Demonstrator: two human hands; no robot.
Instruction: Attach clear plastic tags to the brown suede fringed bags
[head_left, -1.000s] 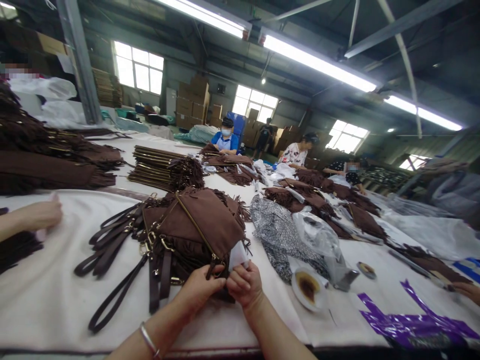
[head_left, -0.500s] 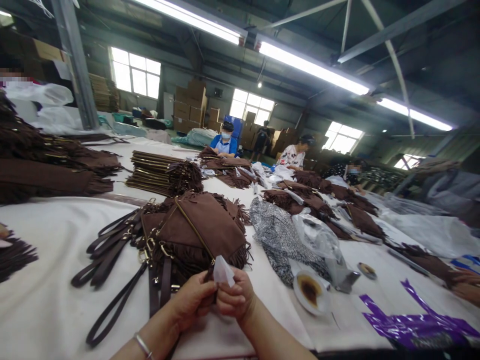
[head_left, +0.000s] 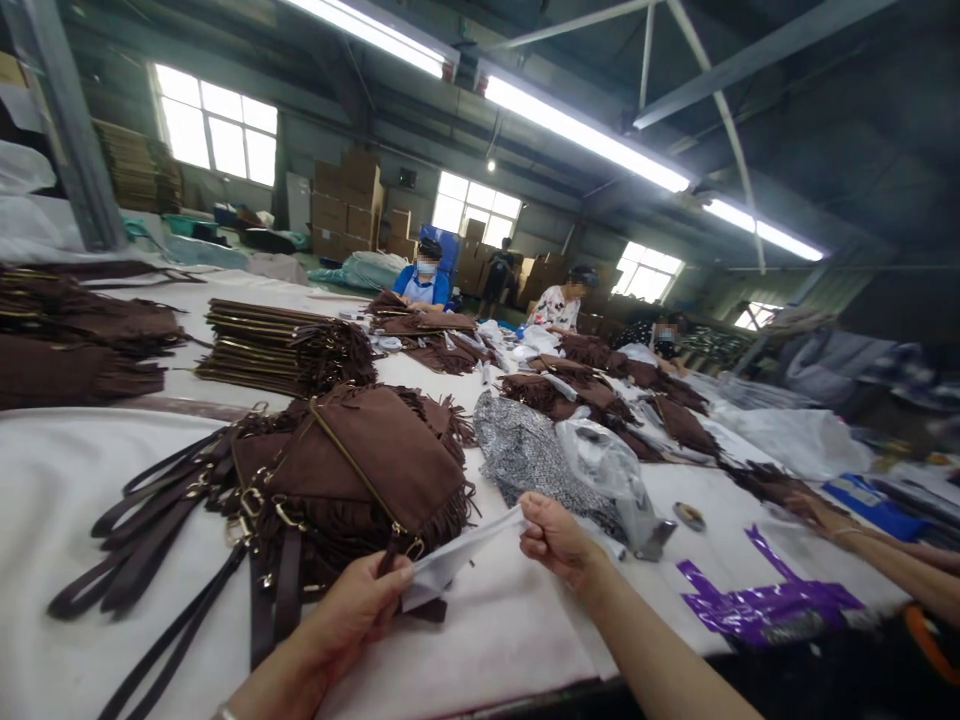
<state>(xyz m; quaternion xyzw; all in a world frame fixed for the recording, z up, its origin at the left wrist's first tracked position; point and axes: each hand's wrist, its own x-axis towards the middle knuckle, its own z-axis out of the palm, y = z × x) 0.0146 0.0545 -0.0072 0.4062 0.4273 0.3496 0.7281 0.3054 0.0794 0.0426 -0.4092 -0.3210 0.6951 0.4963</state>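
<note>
My left hand is closed around a dark brown strap near the zipper end of a brown fringed bag. A sheet of thin white paper runs from beside the left fingertips up to my right hand, which pinches its far end. Whether the left fingers also grip the paper, I cannot tell. The bag lies on other brown bags, with gold clasps and wrist straps spread to its left. Below the paper, a dark strap end shows.
Stacked brown bags stand behind on the white-covered table. To the right lie grey speckled cloth, clear plastic, a tape roll and a purple plastic bag. A co-worker's hand reaches in at right; others sit across.
My hands have moved apart. The right has drawn the white paper up and rightward, so it is stretched out. The view has turned right, and my right arm covers the dish of brown liquid.
</note>
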